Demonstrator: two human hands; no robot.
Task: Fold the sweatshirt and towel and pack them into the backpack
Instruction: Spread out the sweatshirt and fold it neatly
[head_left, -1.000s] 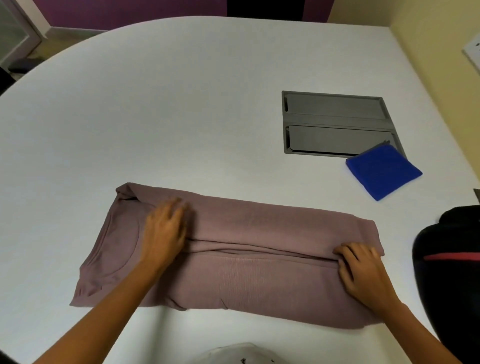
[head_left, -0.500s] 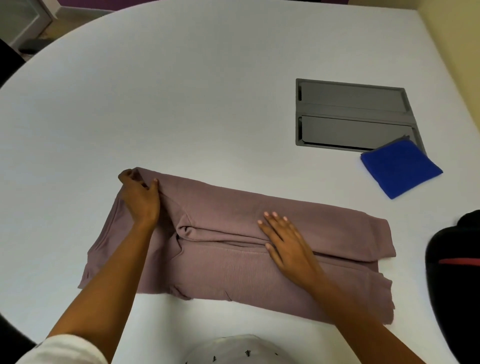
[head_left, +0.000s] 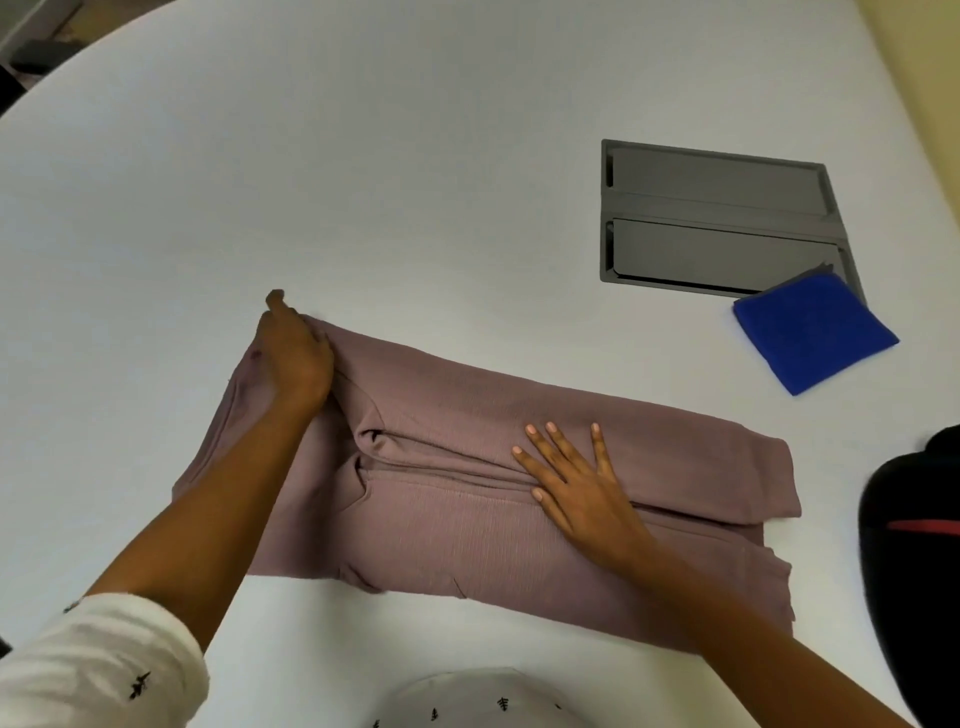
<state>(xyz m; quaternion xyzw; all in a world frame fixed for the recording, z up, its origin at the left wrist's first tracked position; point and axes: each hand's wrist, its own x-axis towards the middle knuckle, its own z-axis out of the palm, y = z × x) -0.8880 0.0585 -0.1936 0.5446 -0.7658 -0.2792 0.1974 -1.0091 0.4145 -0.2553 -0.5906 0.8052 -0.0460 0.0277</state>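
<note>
A mauve sweatshirt (head_left: 649, 457) lies folded lengthwise into a long strip on the white table (head_left: 363, 182). My left hand (head_left: 293, 358) grips its far left corner at the shoulder end. My right hand (head_left: 576, 478) lies flat with fingers spread on the middle of the strip, pressing on the fold line. A blue towel (head_left: 813, 338), folded into a square, rests to the far right. The black backpack (head_left: 914, 551) with a red stripe sits at the right edge, partly out of view.
A grey recessed cable hatch (head_left: 717, 218) is set in the table behind the towel, whose corner overlaps it. The table's rounded edge runs along the upper left. A yellow wall (head_left: 930, 104) borders the right side.
My left hand moved from the collar area up to the far left corner and closed on it. My right hand slid from the right end to the middle of the sweatshirt.
</note>
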